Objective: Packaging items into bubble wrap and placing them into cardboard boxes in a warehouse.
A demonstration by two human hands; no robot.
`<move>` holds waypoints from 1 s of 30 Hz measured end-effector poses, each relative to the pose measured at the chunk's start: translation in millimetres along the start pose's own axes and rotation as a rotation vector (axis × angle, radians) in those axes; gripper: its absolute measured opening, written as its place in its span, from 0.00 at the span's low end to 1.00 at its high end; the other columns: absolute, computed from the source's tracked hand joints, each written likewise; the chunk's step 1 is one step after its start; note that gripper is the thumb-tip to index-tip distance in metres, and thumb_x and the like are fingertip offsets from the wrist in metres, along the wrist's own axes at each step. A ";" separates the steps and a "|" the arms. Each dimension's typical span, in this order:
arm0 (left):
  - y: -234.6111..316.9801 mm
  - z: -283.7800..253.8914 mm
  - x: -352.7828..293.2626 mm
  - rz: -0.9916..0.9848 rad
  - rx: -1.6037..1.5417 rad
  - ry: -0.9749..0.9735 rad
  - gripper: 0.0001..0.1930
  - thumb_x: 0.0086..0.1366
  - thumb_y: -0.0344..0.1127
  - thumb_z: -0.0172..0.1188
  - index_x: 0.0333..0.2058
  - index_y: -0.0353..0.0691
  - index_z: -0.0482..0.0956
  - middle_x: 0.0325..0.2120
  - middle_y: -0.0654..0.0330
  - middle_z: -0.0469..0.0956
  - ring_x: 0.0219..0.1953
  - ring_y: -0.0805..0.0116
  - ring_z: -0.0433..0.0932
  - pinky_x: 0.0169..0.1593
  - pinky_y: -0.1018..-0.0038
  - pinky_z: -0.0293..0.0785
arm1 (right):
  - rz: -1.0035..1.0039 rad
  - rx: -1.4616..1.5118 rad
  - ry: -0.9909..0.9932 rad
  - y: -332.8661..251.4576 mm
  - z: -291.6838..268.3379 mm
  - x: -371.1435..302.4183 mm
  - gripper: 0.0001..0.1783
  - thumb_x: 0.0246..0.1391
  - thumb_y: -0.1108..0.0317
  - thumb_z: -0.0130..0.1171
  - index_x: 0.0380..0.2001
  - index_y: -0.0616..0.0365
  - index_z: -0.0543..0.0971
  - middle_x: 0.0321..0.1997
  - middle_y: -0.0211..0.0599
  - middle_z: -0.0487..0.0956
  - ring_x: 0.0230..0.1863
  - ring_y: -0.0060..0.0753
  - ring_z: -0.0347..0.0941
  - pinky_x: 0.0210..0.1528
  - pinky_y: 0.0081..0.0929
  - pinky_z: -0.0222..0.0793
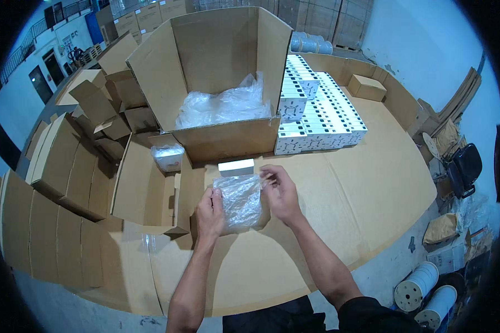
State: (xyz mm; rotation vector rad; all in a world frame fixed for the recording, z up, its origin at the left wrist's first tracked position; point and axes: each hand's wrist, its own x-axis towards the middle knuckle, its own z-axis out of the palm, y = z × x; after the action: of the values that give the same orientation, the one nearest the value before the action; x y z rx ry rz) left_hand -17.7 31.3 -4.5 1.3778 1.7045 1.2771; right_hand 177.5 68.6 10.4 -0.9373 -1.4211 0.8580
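A clear bubble wrap pouch (pixel 239 202) is in front of me above the cardboard-covered table, its plastic crinkled and shiny. My left hand (pixel 210 213) grips the pouch by its left edge, thumb on top. At the pouch's upper right corner is my right hand (pixel 282 194), its fingers bent and a little apart; whether the fingertips touch the plastic I cannot tell. A small white box (pixel 236 167) shows just past the pouch's far edge. Whether it lies partly inside the pouch or behind it is unclear.
Left of my hands stands an open carton (pixel 150 194) with a bubble-wrapped white box (pixel 168 157) inside. Beyond is a large open carton (pixel 222 139) holding bubble wrap. White patterned boxes (pixel 322 122) are stacked at its right. A small brown box (pixel 366 87) sits far right; cartons (pixel 44 233) line the left.
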 end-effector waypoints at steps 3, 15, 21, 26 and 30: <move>-27.2 -2.3 8.2 -0.094 -0.232 -0.077 0.17 0.77 0.41 0.47 0.35 0.35 0.77 0.24 0.60 0.77 0.28 0.72 0.72 0.36 0.69 0.70 | -0.552 -0.695 -0.315 -30.3 -2.9 3.2 0.16 0.54 0.75 0.65 0.47 0.50 0.81 0.60 0.37 0.74 0.58 0.40 0.72 0.61 0.36 0.68; -28.1 -9.3 13.4 -0.229 -0.685 -0.174 0.15 0.78 0.40 0.46 0.48 0.35 0.77 0.37 0.61 0.82 0.35 0.75 0.80 0.42 0.74 0.78 | -0.272 -0.347 -0.416 -20.4 -8.0 -2.9 0.25 0.46 0.81 0.61 0.48 0.46 0.82 0.61 0.35 0.77 0.66 0.47 0.66 0.69 0.44 0.61; -9.2 -10.6 6.6 -0.392 -0.767 -0.200 0.15 0.78 0.39 0.45 0.49 0.35 0.77 0.37 0.59 0.82 0.34 0.72 0.82 0.37 0.73 0.80 | -0.404 -0.739 -0.568 -34.3 -4.9 -7.6 0.43 0.43 0.80 0.62 0.63 0.29 0.74 0.75 0.29 0.61 0.75 0.47 0.53 0.73 0.48 0.55; -3.0 -10.2 4.6 -0.474 -0.877 -0.169 0.16 0.78 0.42 0.46 0.48 0.36 0.77 0.35 0.60 0.81 0.32 0.72 0.82 0.36 0.73 0.80 | -0.469 -0.746 -0.548 -33.8 0.5 -9.4 0.41 0.41 0.78 0.63 0.61 0.30 0.76 0.74 0.29 0.64 0.75 0.47 0.54 0.72 0.48 0.56; -15.1 -14.5 9.1 -0.405 -0.587 -0.312 0.19 0.78 0.48 0.44 0.49 0.39 0.75 0.35 0.61 0.78 0.30 0.74 0.78 0.34 0.75 0.78 | -0.528 -0.518 -0.298 -9.5 2.0 -9.0 0.24 0.45 0.76 0.63 0.49 0.46 0.83 0.55 0.32 0.82 0.63 0.46 0.71 0.62 0.46 0.65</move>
State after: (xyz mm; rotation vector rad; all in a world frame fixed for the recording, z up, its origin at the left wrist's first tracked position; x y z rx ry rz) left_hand -38.8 35.5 -12.2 0.7852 1.1810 1.1299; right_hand 174.9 56.5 15.2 -0.7601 -2.0873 0.2338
